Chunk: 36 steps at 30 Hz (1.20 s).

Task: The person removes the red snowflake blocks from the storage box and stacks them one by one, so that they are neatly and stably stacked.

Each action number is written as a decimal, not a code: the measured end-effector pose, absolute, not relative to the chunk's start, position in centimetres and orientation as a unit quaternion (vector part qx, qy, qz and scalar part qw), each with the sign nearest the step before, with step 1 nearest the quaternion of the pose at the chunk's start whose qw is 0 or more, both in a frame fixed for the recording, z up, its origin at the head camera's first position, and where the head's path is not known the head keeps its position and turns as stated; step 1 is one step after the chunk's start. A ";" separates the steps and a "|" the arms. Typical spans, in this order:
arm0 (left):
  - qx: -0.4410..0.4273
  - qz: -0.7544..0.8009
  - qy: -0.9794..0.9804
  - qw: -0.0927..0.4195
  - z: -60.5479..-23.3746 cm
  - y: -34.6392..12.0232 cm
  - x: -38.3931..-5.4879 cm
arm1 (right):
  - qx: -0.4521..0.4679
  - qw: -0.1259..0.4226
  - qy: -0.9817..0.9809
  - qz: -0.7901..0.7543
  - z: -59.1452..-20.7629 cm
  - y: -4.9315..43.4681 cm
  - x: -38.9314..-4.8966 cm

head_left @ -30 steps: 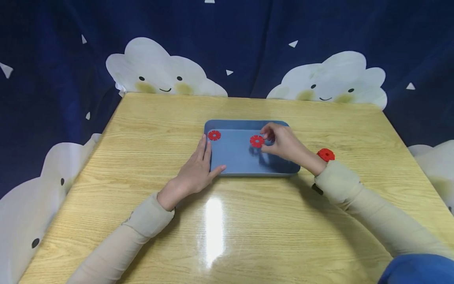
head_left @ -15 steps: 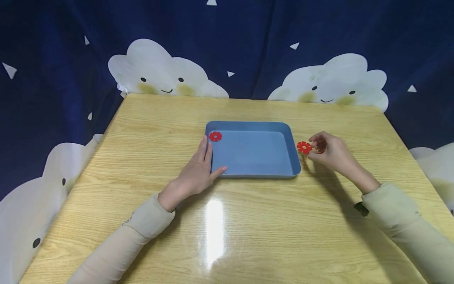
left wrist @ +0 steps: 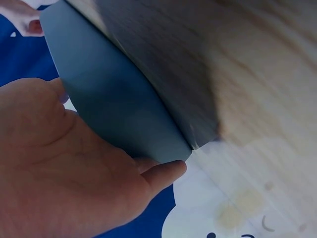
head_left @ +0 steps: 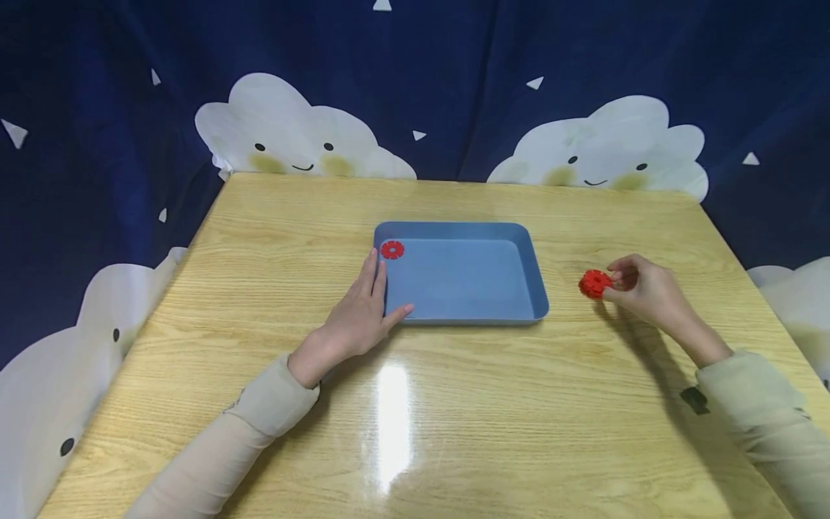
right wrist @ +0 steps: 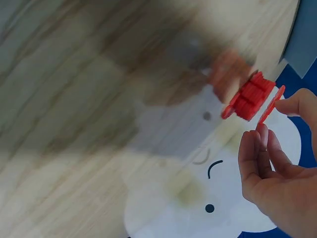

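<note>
My right hand (head_left: 648, 288) pinches a red, notched plastic disc (right wrist: 271, 107) by its edge, between thumb and fingers. Just beneath that disc is a stack of similar red discs (right wrist: 251, 96) on the table, a narrow gap showing between the two in the right wrist view. To the left, a shallow blue tray (head_left: 454, 281) holds one red disc (head_left: 392, 250) lying flat in its far left corner. My left hand (head_left: 355, 313) rests against the tray's left side with straight fingers, its thumb reaching over the near rim.
The wooden table (head_left: 292, 238) extends around the tray on all sides. Behind it hangs a dark blue curtain (head_left: 447, 79) with white clouds. Light glares off the tabletop in front of the tray.
My right hand has carried the pinched disc out from over the tray, rightward past its right rim, to just above the stack. The left hand and the tray stay in place.
</note>
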<state>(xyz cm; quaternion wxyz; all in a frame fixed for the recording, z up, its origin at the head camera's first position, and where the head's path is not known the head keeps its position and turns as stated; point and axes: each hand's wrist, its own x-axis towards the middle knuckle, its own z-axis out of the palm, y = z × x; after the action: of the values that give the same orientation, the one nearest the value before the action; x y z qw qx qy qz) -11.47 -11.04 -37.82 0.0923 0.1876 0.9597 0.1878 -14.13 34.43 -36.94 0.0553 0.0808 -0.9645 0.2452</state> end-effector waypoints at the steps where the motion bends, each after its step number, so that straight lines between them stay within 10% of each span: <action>1: 0.188 0.188 0.960 0.093 -37.9 -11.1 -11.5 | 0.079 0.056 -0.965 0.243 -37.0 34.6 -14.1; 36: 0.188 0.186 0.959 0.101 -37.8 -11.1 -11.5 | 0.133 0.049 -0.960 0.242 -35.1 30.3 -15.6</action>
<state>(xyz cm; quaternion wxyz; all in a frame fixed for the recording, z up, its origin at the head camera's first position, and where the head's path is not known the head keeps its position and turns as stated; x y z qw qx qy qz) -11.45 -11.09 -37.85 0.1011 0.1876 0.9591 0.1864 -15.59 30.35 -35.09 0.0490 0.1331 -0.9598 0.2423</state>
